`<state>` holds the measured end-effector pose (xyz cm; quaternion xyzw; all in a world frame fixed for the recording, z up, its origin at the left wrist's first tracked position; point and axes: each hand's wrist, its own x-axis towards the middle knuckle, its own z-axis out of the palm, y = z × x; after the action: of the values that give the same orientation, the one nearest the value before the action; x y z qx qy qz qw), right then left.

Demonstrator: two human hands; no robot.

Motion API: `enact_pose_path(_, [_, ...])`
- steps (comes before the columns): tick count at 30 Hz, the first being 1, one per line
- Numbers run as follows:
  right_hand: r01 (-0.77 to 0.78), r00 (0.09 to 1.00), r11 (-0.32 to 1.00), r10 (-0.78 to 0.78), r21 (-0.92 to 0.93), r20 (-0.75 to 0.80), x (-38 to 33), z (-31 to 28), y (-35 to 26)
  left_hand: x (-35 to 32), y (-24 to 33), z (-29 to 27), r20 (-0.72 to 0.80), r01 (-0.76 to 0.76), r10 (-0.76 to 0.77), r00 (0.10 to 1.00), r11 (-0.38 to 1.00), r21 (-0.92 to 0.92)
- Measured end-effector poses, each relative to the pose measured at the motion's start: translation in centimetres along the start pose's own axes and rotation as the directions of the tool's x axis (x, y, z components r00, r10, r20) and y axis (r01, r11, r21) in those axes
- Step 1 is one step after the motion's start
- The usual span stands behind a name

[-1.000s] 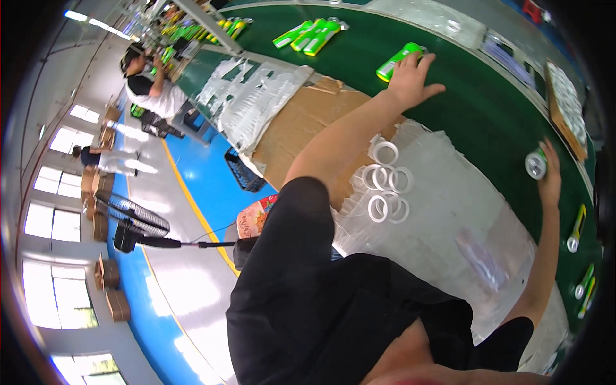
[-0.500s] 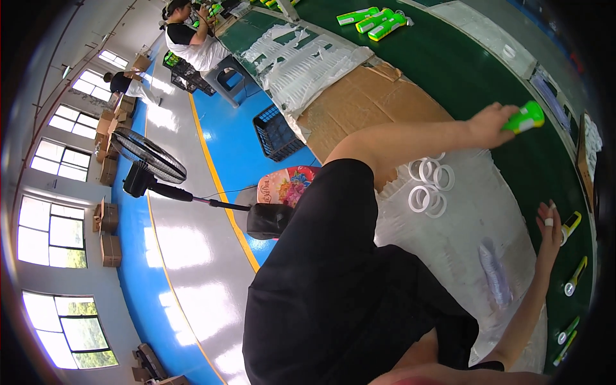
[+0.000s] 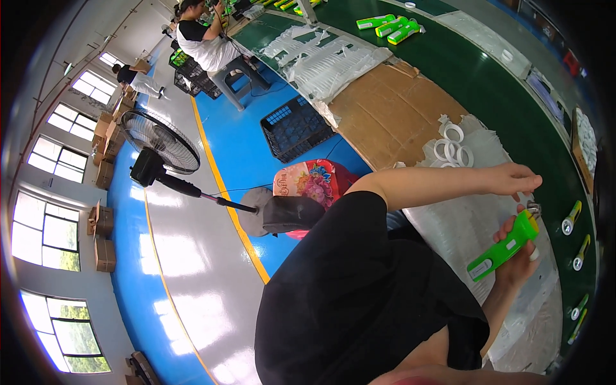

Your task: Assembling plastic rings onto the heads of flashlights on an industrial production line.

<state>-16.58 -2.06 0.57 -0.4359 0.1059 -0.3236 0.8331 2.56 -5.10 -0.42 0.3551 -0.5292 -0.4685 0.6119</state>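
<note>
The right hand (image 3: 513, 256) is clamped around a bright green plastic flashlight (image 3: 504, 247) with a white label near its tail, holding it slantwise above the clear plastic sheeting (image 3: 462, 231) that covers the near edge of the worktop (image 3: 500, 96). The flashlight's silver head points up and away, toward the left hand (image 3: 513, 179). That hand reaches across from the left on an outstretched arm, its fingers drawn together just above the flashlight's head; whether they pinch a small part is too small to tell.

Beyond the left hand, a cluster of white plastic rings (image 3: 452, 144) lies on the sheeting, next to a flattened brown cardboard sheet (image 3: 391, 109). To the right of the hands, several more green flashlights (image 3: 571, 218) lie on the dark green worktop surface, well apart from the held one. Farther up the worktop, three green flashlights (image 3: 388, 25) lie side by side.

On the blue floor to the left stand a black plastic crate (image 3: 295, 128) and a black pedestal fan (image 3: 160, 144). Another person in a white and black shirt (image 3: 205, 38) sits at the far end.
</note>
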Motion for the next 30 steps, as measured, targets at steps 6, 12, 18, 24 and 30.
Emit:
enact_pose_path(6, [-0.001, 1.0, 0.994, 0.004, -0.109, 0.028, -1.8, 3.5, 1.7, -3.6, 3.8, 2.4, 0.393, 0.286, -0.145, 0.908, 0.899, -0.33])
enact_pose_path(12, [-0.028, 0.999, 0.975, 0.031, -0.22, 0.013, -2.7, 3.6, 2.1, -4.1, 3.9, 2.8, 0.083, 0.126, -0.096, 0.992, 0.84, -0.527])
enact_pose_path(18, [-0.005, 0.979, 0.869, -0.097, -0.495, -0.18, -3.1, 3.7, 2.8, -6.1, 4.9, 2.7, 0.29, -0.288, 0.233, 0.928, 0.943, 0.164])
enact_pose_path(24, [-0.037, 0.955, 0.915, -0.086, -0.401, -0.284, -4.8, 0.5, 3.9, -5.9, 2.9, 4.5, 0.329, -0.697, 0.615, 0.716, 0.65, 0.303])
enact_pose_path(30, [0.062, 0.915, 0.938, -0.19, -0.342, -0.355, -6.2, -2.2, 6.2, -6.7, 1.5, 5.4, 0.391, -0.568, 0.437, 0.81, 0.751, 0.337])
